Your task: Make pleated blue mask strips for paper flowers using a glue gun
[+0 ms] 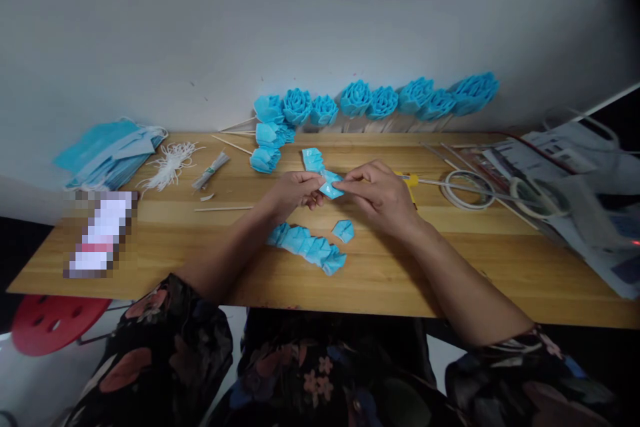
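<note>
Between my two hands is a small folded blue petal piece, glossy in places. My left hand pinches its left side between thumb and fingers. On its right edge, the thumb and index finger of my right hand are closed. Just behind it lies another blue folded strip; I cannot tell whether the two touch. Nearer to me, a row of overlapping blue folded pieces rests on the table, partly hidden by my left forearm. One loose folded blue piece lies beside that row.
Several blue flowers on sticks stand or lean along the wall. To the left are stacked blue masks, white ear loops, a bundle of wires and a blurred phone. Tape rolls and a yellow-handled tool lie to the right.
</note>
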